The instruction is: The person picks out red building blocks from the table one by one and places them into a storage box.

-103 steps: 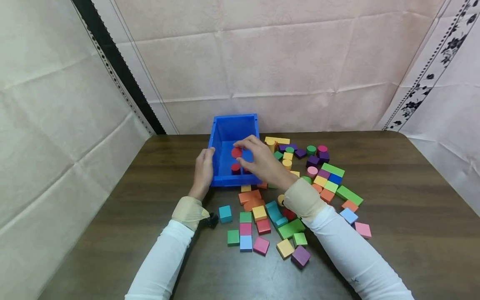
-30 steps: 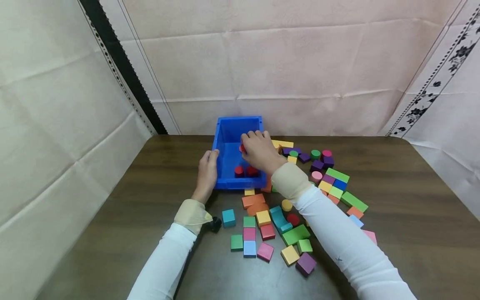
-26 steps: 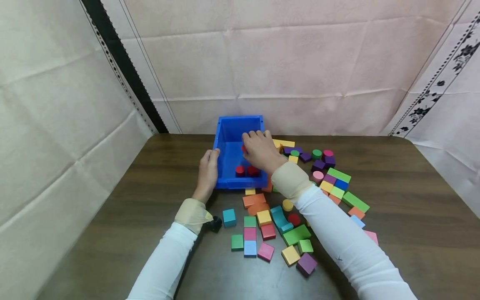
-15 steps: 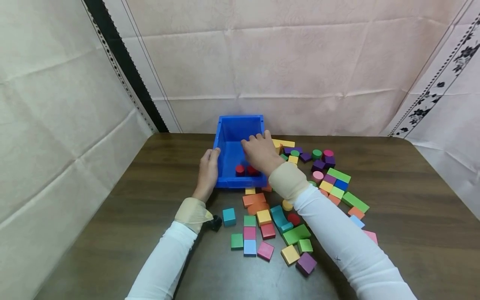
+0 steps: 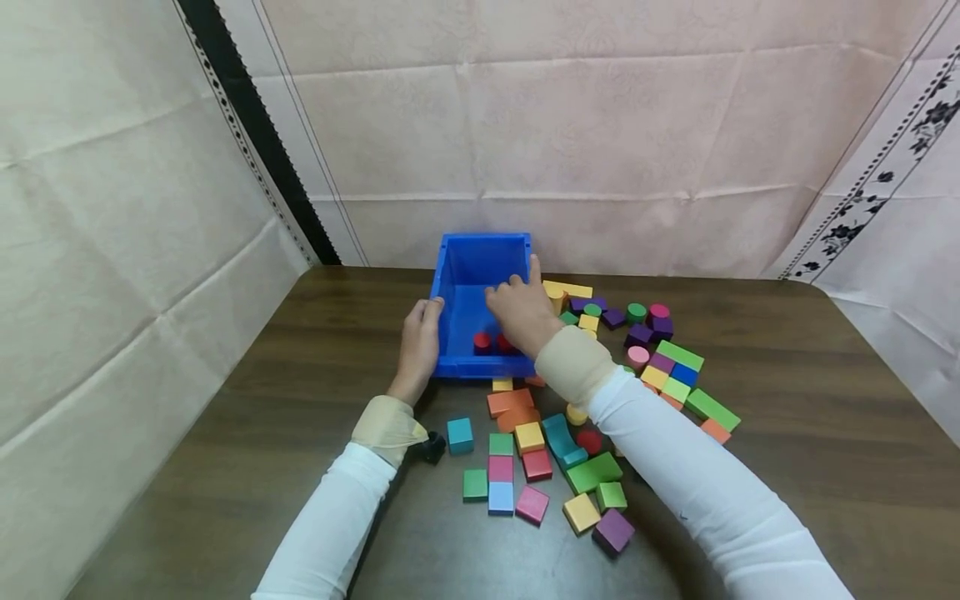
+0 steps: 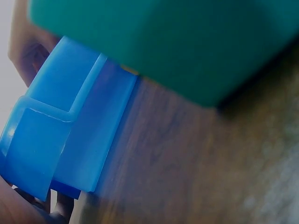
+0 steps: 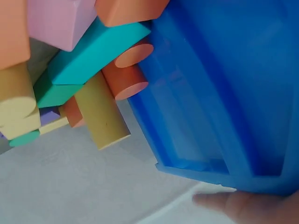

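My left hand grips the left wall of a blue plastic bin, thumb at the rim. In the left wrist view, the bin's outer wall shows. My right hand reaches over the right side of the bin. One finger points up beside the right rim; the others bend down inside. Whatever lies under those fingers is hidden. A red cylinder stands on the bin floor near the front wall, with another red cylinder beside it, partly covered by my right hand.
Many coloured wooden blocks lie right of and before the bin. A teal cube sits by my left wrist, blue bridge piece farther right. Yellow cylinders and purple blocks crowd the bin's right side. A pale cloth hangs behind.
The red cylinder seen at my right fingertips a second ago is out of sight. My right fingers have dipped lower, and one finger now sticks up. The left hand keeps its grip.
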Action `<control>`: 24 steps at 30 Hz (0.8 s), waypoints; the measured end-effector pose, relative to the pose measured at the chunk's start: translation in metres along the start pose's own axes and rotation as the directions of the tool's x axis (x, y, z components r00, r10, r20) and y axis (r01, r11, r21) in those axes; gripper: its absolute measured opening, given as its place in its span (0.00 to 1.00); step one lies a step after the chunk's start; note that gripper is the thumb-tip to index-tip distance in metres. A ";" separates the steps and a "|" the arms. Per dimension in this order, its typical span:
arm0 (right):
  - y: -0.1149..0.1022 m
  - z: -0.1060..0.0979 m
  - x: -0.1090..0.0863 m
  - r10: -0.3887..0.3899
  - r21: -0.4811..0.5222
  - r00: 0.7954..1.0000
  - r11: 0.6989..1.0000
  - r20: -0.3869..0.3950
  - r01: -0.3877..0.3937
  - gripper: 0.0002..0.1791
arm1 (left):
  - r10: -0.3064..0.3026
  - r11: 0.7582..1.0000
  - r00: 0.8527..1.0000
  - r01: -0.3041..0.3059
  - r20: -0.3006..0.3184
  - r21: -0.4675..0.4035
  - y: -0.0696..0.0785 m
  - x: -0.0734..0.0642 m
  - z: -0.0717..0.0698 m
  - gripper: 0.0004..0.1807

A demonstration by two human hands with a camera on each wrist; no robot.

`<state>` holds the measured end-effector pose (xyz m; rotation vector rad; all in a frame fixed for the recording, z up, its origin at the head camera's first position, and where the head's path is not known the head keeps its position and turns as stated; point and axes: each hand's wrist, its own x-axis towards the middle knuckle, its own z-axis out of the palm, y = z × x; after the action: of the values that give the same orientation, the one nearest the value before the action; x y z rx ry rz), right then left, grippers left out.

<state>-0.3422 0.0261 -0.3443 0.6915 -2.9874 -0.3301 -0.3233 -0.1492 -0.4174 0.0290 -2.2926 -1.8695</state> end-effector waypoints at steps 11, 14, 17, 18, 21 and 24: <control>-0.001 -0.004 0.002 -0.044 -0.061 0.999 0.997 0.022 0.045 0.24 | -0.009 1.000 1.000 0.009 0.002 0.012 -0.001 0.001 -0.001 0.34; -0.002 -0.004 0.004 -0.048 -0.099 0.998 0.994 0.036 0.051 0.23 | -0.005 1.000 1.000 0.005 -0.003 0.007 -0.001 0.000 -0.001 0.33; -0.002 -0.004 0.005 -0.051 -0.139 0.998 0.989 0.044 0.057 0.22 | 0.004 1.000 1.000 -0.004 -0.004 0.002 -0.001 0.000 0.000 0.33; -0.002 -0.004 0.006 -0.053 -0.155 0.998 0.986 0.045 0.060 0.21 | 0.007 1.000 1.000 -0.007 -0.006 0.000 0.000 0.000 0.000 0.33; -0.002 -0.005 0.008 -0.060 -0.191 0.997 0.979 0.049 0.068 0.18 | 0.012 1.000 1.000 -0.012 -0.005 -0.001 0.000 0.000 0.000 0.33; -0.001 -0.006 0.010 -0.058 -0.211 0.997 0.975 0.056 0.069 0.15 | 0.006 1.000 1.000 -0.006 0.003 -0.004 0.000 -0.001 0.001 0.33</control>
<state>-0.3495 0.0194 -0.3384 0.7661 -2.9195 -0.6694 -0.3227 -0.1485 -0.4176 0.0183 -2.2891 -1.8721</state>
